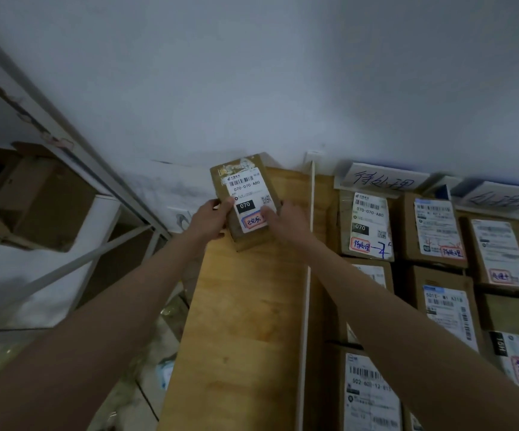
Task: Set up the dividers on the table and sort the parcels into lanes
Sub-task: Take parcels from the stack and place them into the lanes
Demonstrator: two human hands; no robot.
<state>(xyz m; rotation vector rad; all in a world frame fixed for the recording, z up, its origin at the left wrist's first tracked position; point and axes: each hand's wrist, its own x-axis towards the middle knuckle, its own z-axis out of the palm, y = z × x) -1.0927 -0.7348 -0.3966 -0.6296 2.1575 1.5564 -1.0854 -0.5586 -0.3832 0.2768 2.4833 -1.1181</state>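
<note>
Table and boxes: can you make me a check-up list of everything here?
Surface: wooden table, left lane bare except for one parcel.
Job's things: parcel labelled 070 at the left lane's far end; white divider beside it; labelled parcels fill the lanes to the right; two handwritten signs at the back.
Clutter: nothing seen on the table.
Hands: left hand and right hand grip the parcel's sides.
Cables: nothing seen.
Surroundings: wall; metal rack with cardboard boxes at left.
</note>
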